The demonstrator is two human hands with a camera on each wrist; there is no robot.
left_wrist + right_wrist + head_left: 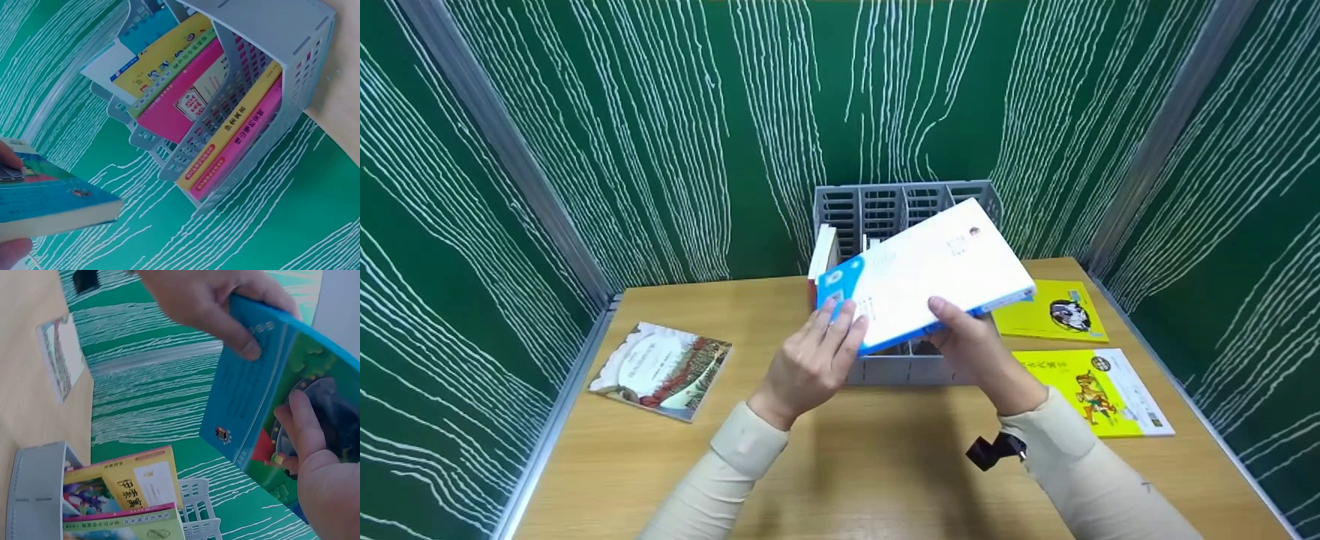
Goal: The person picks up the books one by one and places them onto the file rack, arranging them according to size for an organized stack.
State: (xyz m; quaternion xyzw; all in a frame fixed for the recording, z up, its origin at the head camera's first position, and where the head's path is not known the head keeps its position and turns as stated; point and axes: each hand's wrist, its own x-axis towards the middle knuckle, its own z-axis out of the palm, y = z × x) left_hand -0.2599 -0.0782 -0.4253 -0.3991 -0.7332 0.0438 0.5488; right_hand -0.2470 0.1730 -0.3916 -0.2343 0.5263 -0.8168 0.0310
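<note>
A thick book (930, 270) is held tilted above a grey divided book rack. Its upper cover is white with a blue corner; in the right wrist view its picture cover (320, 405) and blue spine show. My right hand (975, 349) grips the near edge, thumb on the white cover and fingers under, on the picture. My left hand (814, 356) holds the left end, fingers lying on top; in the right wrist view its thumb presses the blue spine. The rack (911, 369) stands behind both hands; upright books fill some slots, among them a yellow book (225, 132) and a pink book (242, 138).
A booklet with a landscape cover (664, 371) lies at the table's left. Two yellow books, one with a dog picture (1054, 311) and one with an orange animal (1095, 394), lie at the right. Green walls with white streaks (772, 112) enclose the wooden table (675, 465).
</note>
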